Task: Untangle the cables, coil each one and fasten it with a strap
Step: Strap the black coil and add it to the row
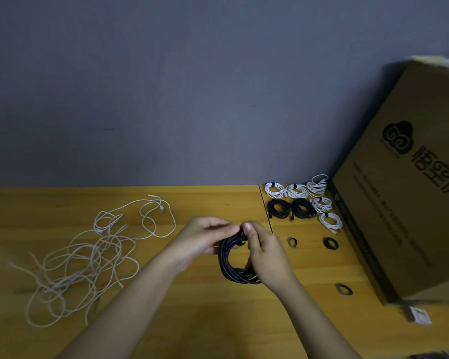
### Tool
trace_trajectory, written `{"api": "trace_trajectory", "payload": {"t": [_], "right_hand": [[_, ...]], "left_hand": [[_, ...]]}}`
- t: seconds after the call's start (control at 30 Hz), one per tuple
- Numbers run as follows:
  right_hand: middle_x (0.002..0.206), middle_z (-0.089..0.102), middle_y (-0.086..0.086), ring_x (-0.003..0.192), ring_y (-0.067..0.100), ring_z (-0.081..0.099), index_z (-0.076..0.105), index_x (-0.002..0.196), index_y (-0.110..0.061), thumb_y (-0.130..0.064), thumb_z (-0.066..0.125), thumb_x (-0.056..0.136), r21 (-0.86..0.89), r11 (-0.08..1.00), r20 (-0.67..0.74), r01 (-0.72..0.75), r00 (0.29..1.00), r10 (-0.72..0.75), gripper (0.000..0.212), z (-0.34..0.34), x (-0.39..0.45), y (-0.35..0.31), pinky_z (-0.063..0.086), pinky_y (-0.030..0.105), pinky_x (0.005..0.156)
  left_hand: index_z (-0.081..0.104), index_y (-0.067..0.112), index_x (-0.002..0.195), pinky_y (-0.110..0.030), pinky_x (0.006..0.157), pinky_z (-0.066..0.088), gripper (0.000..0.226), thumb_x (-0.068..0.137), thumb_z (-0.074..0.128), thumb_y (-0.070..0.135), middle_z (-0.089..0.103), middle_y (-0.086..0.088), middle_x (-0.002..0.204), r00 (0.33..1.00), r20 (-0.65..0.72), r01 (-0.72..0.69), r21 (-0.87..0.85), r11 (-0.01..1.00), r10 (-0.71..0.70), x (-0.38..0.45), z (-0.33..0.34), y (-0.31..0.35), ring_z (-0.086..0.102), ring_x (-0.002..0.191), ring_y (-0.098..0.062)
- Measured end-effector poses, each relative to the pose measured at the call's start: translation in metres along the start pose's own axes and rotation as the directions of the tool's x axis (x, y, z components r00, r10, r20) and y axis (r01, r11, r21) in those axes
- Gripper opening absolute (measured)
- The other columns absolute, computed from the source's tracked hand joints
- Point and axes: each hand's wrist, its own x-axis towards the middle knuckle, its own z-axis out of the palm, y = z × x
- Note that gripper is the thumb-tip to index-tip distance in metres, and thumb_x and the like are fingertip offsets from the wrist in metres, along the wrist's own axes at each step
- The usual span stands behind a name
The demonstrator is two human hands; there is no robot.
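A coiled black cable hangs between my hands above the wooden table. My right hand grips the coil's right side, thumb on its top. My left hand pinches the top of the coil from the left. A tangle of white cables lies loose on the table to the left. Three rolled black straps lie to the right: one strap, a second strap and a third strap.
Several coiled, strapped cables, white and black, lie in rows at the back right. A large cardboard box stands along the right side. A grey wall rises behind the table.
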Motion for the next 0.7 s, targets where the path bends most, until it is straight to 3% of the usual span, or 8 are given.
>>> {"api": "trace_trajectory", "payload": {"t": [0.27, 0.4, 0.5, 0.57, 0.6, 0.63, 0.7], "right_hand": [[0.057, 0.054, -0.011, 0.049, 0.020, 0.053, 0.060, 0.089, -0.028, -0.054, 0.027, 0.093, -0.035, 0.999, 0.002, -0.009, 1.000, 0.009, 0.042, 0.000, 0.001, -0.002, 0.048, 0.045, 0.053], [0.059, 0.054, -0.011, 0.051, 0.011, 0.047, 0.057, 0.082, -0.032, -0.053, 0.028, 0.093, 0.019, 1.000, 0.058, -0.006, 0.998, 0.005, 0.037, -0.001, 0.007, -0.005, 0.044, 0.043, 0.056], [0.064, 0.054, -0.002, 0.056, 0.017, 0.054, 0.058, 0.106, -0.041, -0.052, 0.030, 0.094, 0.074, 0.997, 0.103, -0.031, 0.994, 0.023, 0.032, -0.006, 0.011, -0.007, 0.050, 0.048, 0.060], [0.092, 0.060, -0.004, 0.081, 0.007, 0.061, 0.041, 0.131, -0.050, -0.054, 0.031, 0.094, 0.080, 0.997, 0.134, -0.008, 0.991, -0.003, 0.038, -0.007, 0.011, -0.005, 0.052, 0.034, 0.073], [0.112, 0.054, -0.009, 0.100, 0.001, 0.056, 0.034, 0.137, -0.049, -0.053, 0.032, 0.096, 0.047, 0.998, 0.116, 0.041, 0.992, -0.046, 0.041, -0.007, 0.010, -0.002, 0.048, 0.020, 0.083], [0.121, 0.043, -0.015, 0.114, -0.003, 0.047, 0.034, 0.138, -0.046, -0.050, 0.035, 0.098, -0.019, 0.994, 0.073, 0.110, 0.991, -0.108, 0.040, -0.008, 0.009, -0.002, 0.039, 0.010, 0.090], [0.118, 0.037, -0.017, 0.119, 0.004, 0.042, 0.048, 0.126, -0.036, -0.044, 0.045, 0.096, -0.146, 0.955, -0.026, 0.258, 0.964, -0.264, 0.030, -0.008, 0.008, -0.002, 0.033, 0.009, 0.093]], "left_hand": [[0.069, 0.005, 0.105, -0.018, 0.065, 0.055, 0.020, 0.086, 0.069, 0.009, 0.075, -0.008, 0.094, 0.999, -0.023, -0.021, 0.060, 0.998, 0.022, -0.001, 0.002, 0.002, 0.072, 0.079, -0.014], [0.069, -0.001, 0.102, -0.010, 0.056, 0.046, 0.015, 0.087, 0.067, 0.002, 0.073, -0.005, 0.079, 0.997, -0.035, -0.067, 0.109, 0.992, 0.071, 0.002, 0.002, 0.006, 0.069, 0.065, -0.007], [0.069, 0.000, 0.102, -0.014, 0.065, 0.051, 0.016, 0.085, 0.068, 0.002, 0.074, -0.011, 0.086, 0.992, -0.066, -0.104, 0.095, 0.990, 0.111, 0.005, 0.000, 0.006, 0.070, 0.070, -0.012], [0.068, -0.002, 0.103, -0.016, 0.066, 0.054, 0.018, 0.085, 0.067, 0.001, 0.073, -0.013, 0.089, 0.988, -0.100, -0.113, 0.058, 0.992, 0.118, 0.007, -0.001, 0.006, 0.070, 0.069, -0.013], [0.068, -0.003, 0.103, -0.017, 0.066, 0.055, 0.018, 0.085, 0.067, 0.000, 0.073, -0.014, 0.088, 0.986, -0.113, -0.115, 0.040, 0.993, 0.119, 0.008, -0.002, 0.007, 0.070, 0.067, -0.013], [0.068, -0.003, 0.103, -0.018, 0.065, 0.055, 0.018, 0.085, 0.067, -0.001, 0.073, -0.014, 0.086, 0.985, -0.124, -0.117, 0.026, 0.993, 0.119, 0.008, -0.002, 0.007, 0.070, 0.066, -0.012], [0.068, 0.000, 0.101, -0.018, 0.065, 0.056, 0.016, 0.085, 0.067, 0.000, 0.073, -0.011, 0.083, 0.983, -0.142, -0.119, 0.009, 0.993, 0.119, 0.009, -0.003, 0.007, 0.070, 0.065, -0.012]]}}
